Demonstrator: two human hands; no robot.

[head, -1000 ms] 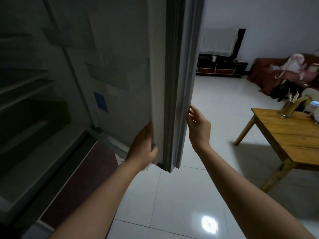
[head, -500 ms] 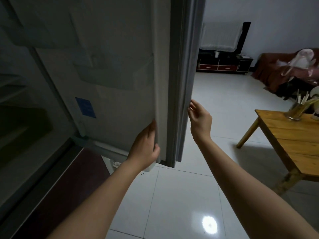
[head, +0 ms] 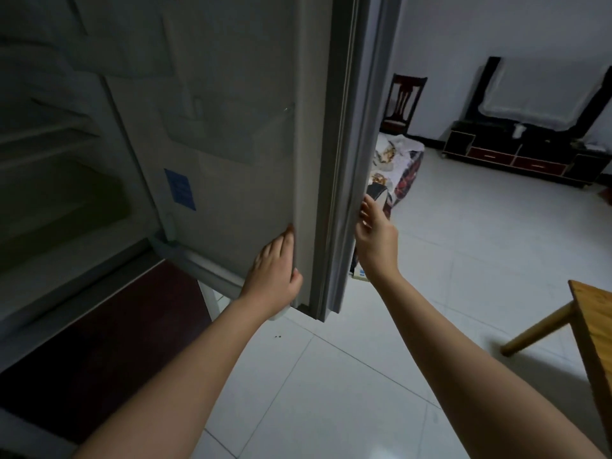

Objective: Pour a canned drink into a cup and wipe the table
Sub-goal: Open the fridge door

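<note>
We are at the fetching stage. Our left hand (head: 275, 276) grips the inner edge of the fridge door (head: 231, 160); our right hand (head: 376, 233) rests relaxed against its outer edge. No can or cup is visible. The table (head: 596, 323), near right, awaits pouring and wiping.

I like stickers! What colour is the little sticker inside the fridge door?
Blue. The sticker shows best in the head view, on the fridge door's inner side.
</note>
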